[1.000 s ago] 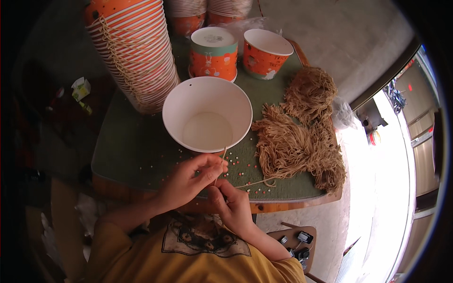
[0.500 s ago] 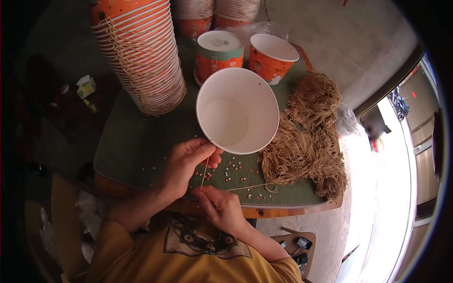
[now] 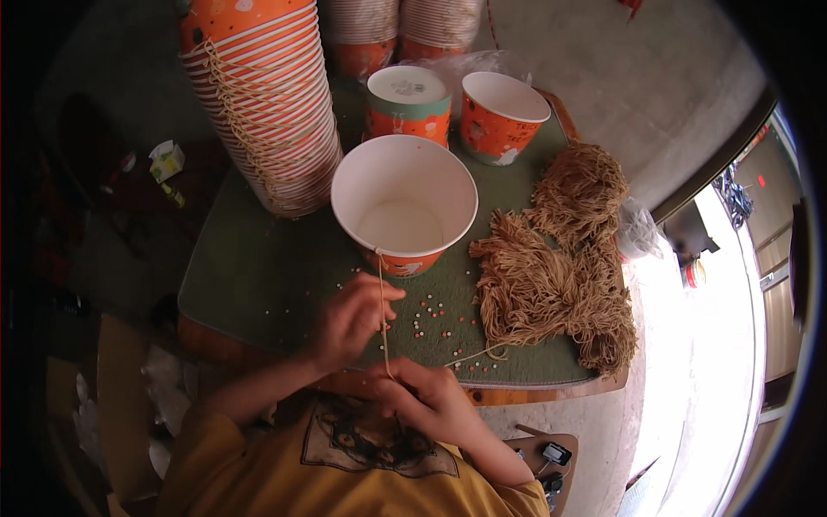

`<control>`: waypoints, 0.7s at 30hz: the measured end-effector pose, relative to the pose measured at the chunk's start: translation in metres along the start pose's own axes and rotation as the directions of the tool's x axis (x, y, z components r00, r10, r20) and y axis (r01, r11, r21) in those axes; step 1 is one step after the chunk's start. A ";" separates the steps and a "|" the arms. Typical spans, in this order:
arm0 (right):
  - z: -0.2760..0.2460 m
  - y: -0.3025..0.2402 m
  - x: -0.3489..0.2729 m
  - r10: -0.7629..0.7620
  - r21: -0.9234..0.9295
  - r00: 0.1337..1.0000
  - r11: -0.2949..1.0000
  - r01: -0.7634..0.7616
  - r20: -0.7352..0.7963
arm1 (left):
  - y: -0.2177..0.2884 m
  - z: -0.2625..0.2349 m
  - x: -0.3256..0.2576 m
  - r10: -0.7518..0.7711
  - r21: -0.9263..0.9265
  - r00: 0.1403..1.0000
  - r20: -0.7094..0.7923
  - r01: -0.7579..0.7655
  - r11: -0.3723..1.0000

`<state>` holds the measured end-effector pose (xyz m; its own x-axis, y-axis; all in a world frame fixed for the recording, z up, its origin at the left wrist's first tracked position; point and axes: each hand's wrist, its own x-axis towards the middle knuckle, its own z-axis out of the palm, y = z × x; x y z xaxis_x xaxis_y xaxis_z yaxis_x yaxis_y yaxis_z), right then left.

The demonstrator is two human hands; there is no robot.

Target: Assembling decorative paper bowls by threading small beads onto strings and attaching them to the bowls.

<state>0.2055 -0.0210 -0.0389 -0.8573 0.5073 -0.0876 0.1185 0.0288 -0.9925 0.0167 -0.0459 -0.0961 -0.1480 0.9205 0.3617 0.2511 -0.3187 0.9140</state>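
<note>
Both hands, left point(image 3: 349, 320) and right point(image 3: 426, 398), pinch a string point(image 3: 382, 310) hanging from the cup point(image 3: 404, 204), just before the cup on the tabletop point(image 3: 258, 276)

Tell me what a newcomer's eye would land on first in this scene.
First, the big white-lined orange paper bucket in the middle of the green mat, with a tan string running from its rim down to the left hand and right hand. Next, the tangled heap of tan twine to its right and the tall leaning stack of orange buckets at upper left. Small coloured beads lie scattered near the hands.
</note>
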 end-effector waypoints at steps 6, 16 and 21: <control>-0.028 -0.015 -0.032 -0.012 0.140 1.000 0.990 0.009 0.023 | 0.038 0.036 0.046 0.348 0.547 0.935 0.074 -0.330 0.769; -0.072 0.012 -0.008 -0.228 0.766 0.933 0.533 0.359 -0.278 | 0.057 -0.080 0.079 0.163 0.540 0.984 0.071 -0.175 0.823; -0.060 0.015 0.032 -0.111 0.972 0.974 0.112 0.208 -0.196 | 0.045 -0.111 0.076 0.232 0.608 0.961 0.152 -0.276 0.744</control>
<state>0.2104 0.0474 -0.0514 -0.7504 0.6597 0.0418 -0.6519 -0.7281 -0.2117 -0.0889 -0.0157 -0.0073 0.0617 0.8448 0.5316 0.8094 -0.3540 0.4685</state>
